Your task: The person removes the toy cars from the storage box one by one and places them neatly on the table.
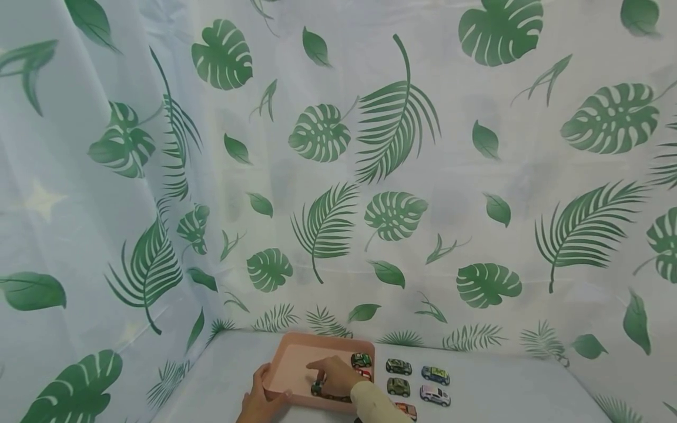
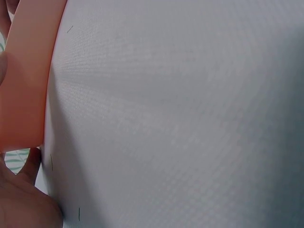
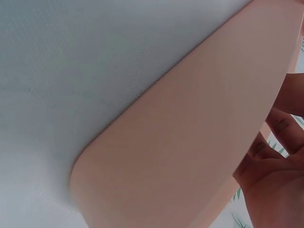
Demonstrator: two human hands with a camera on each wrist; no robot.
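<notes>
A pink tray (image 1: 296, 358) lies on the white table at the lower middle of the head view. My left hand (image 1: 260, 398) grips its near left corner, thumb on the rim (image 2: 23, 80). My right hand (image 1: 332, 376) reaches into the tray and pinches a small dark green toy car (image 1: 317, 388) low over the tray floor. A green car (image 1: 361, 359) and a red-and-white car (image 1: 364, 373) sit in the tray's right end. The right wrist view shows only the tray wall (image 3: 190, 142) and some fingers (image 3: 280, 128); the car is hidden there.
Several more toy cars stand in rows on the white cloth (image 2: 180, 118) just right of the tray, among them a green one (image 1: 398, 366) and a blue one (image 1: 435, 375). Leaf-print curtains (image 1: 338, 176) close in the back and left sides.
</notes>
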